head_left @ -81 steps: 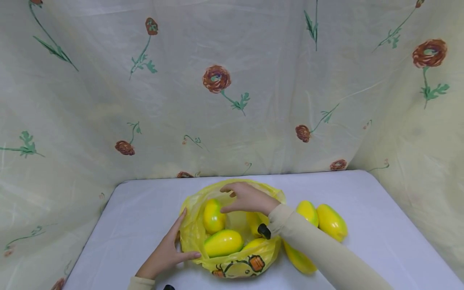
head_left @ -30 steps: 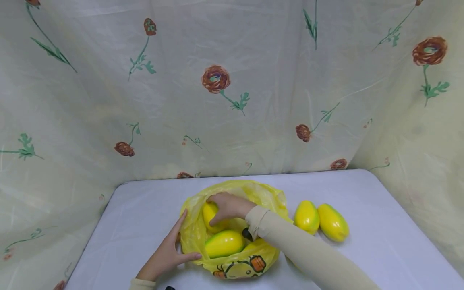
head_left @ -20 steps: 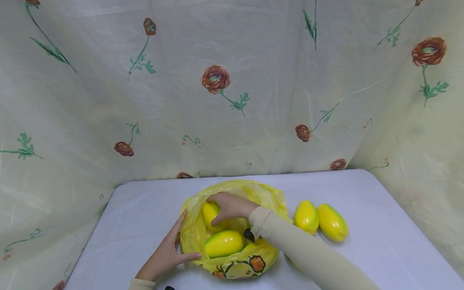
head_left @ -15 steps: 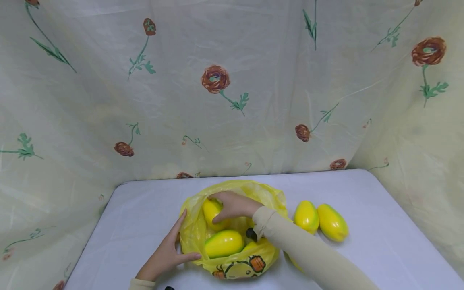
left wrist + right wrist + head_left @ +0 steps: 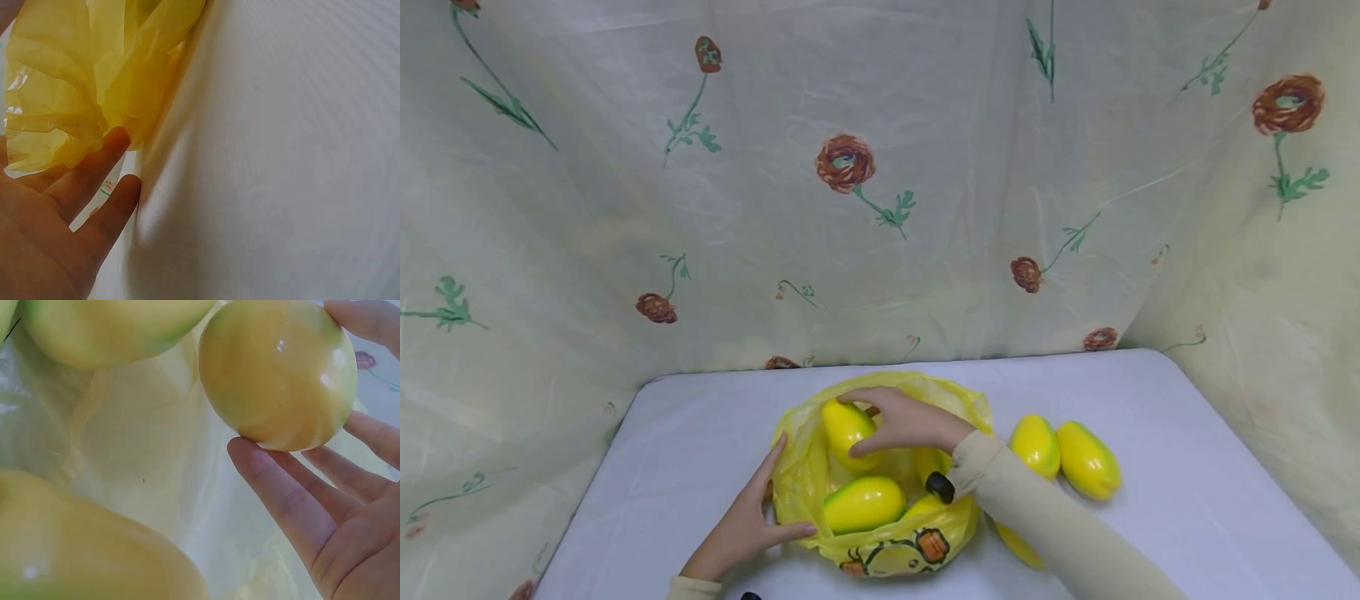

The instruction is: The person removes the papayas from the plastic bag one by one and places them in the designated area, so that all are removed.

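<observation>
Since the frame 0.5 s earlier, the right hand [image 5: 910, 419] has drawn slightly up and to the right, and the glossy yellow, green-tinged, mango-shaped fruit [image 5: 847, 427] in its grasp has risen a little. The grip is confirmed: thumb and fingers clasp the fruit from opposite sides. The fruit stands tilted inside the mouth of a thin yellow plastic bag [image 5: 795, 487]; whether its lower end bears on the bag cannot be told.

The left hand [image 5: 741, 518] grasps nothing; its fingers are spread along the bag's outer left wall, with the thumb at the near rim. Also inside the bag: 1 similar fruit lying near the front [image 5: 865, 504] and 2 partly hidden fruits at the right [image 5: 928, 458] [image 5: 923, 506].

Marking on the bag's front: a cartoon face [image 5: 895, 557], black-outlined, with orange patches.

Outside, right of the bag: 2 fruits side by side [image 5: 1035, 442] [image 5: 1088, 461] and 1 more [image 5: 1020, 546], partly behind the beige right sleeve [image 5: 1060, 517]. A black device [image 5: 940, 487] sits at the right wrist.

Surface: table under white cloth [image 5: 692, 450]. Surroundings: pale curtain [image 5: 745, 208] printed with red-brown flowers and green stems.
</observation>
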The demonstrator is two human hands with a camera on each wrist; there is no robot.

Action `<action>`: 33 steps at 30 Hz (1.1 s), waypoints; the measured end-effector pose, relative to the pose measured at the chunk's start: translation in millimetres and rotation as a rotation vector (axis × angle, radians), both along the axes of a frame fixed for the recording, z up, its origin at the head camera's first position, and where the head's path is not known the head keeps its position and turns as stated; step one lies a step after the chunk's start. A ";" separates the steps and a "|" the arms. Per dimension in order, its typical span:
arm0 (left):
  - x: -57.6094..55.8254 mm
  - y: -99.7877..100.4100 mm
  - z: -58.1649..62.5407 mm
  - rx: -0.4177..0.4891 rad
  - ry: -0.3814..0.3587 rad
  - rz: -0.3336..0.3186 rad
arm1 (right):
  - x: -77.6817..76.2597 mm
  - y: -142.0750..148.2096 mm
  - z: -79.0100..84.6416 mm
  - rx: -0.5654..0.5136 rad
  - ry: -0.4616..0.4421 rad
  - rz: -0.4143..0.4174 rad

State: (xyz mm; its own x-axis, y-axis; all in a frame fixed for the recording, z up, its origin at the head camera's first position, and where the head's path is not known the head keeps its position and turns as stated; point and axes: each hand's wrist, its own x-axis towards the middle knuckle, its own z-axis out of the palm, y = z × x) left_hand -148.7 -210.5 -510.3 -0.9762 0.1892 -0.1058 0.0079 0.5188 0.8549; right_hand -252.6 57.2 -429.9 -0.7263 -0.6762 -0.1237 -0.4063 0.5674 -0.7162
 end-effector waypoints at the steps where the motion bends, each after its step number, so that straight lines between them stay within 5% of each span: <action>1: 0.1 0.0 0.1 -0.001 0.000 0.001 | 1.2 1.7 0.9 -0.012 -0.005 0.002; 22: -0.3 -2.0 -3.5 0.007 0.016 -0.010 | 32.6 28.6 15.6 -0.195 -0.076 0.026; 33: -0.2 -0.9 -1.8 0.000 0.004 0.007 | 47.4 48.4 18.9 -0.251 -0.008 0.012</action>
State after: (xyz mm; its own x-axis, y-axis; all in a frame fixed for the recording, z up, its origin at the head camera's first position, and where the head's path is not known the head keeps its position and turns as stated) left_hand -149.0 -211.4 -512.1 -0.9779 0.1826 -0.1022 0.0075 0.5186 0.8550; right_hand -205.3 105.6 -411.0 -0.7177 -0.6949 0.0438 -0.4058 0.3663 -0.8373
